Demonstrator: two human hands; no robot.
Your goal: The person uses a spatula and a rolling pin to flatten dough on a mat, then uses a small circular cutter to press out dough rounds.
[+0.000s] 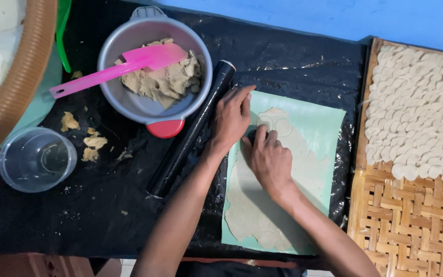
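A thin sheet of pale dough (262,205) lies rolled out on a light green mat (319,123). My right hand (267,159) presses a small dark round cutter, mostly hidden under the fingers, into the dough near its far end, where round cut marks show. My left hand (230,118) rests flat on the mat's left edge, fingers spread, touching the dough's rim. A black rolling pin (190,136) lies just left of that hand.
A grey bowl (124,100) holds dough and a pink spatula (119,69). A clear plastic cup (37,159) stands at left. Dough scraps (91,146) lie on the black sheet. A woven bamboo tray (411,220) at right carries several cut dough rounds (419,107). A basket (16,82) sits far left.
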